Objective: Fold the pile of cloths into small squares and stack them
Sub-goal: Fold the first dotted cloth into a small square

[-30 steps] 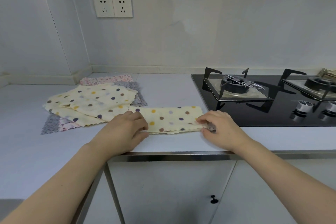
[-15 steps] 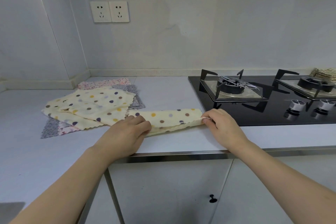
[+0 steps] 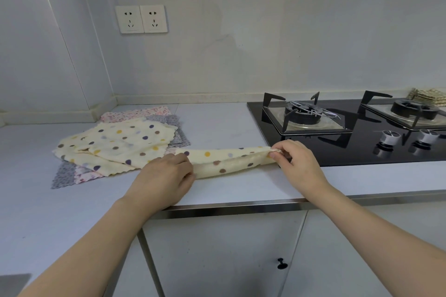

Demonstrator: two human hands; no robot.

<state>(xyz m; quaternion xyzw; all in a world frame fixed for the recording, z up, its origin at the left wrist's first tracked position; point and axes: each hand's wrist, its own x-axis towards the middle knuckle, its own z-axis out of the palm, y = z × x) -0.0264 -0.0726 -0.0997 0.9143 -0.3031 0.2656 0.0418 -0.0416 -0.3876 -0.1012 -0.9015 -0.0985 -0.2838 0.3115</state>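
A cream cloth with coloured dots (image 3: 229, 160) lies folded into a long strip on the white counter near its front edge. My left hand (image 3: 164, 176) grips the strip's left end. My right hand (image 3: 293, 160) pinches the right end between thumb and fingers and holds it raised off the counter. To the left lies the pile of cloths (image 3: 115, 142): a cream dotted one on top, with grey and pink patterned cloths under it.
A black gas hob (image 3: 350, 128) with two burners and knobs sits right of the strip, close to my right hand. A stack of folded patterned cloths (image 3: 429, 96) lies behind the hob at far right. Wall sockets (image 3: 141, 19) hang above. Cabinet doors are below the counter edge.
My right hand has lifted the strip's right end off the counter, so the strip now tilts and shows its underside. My left hand stays on the left end.
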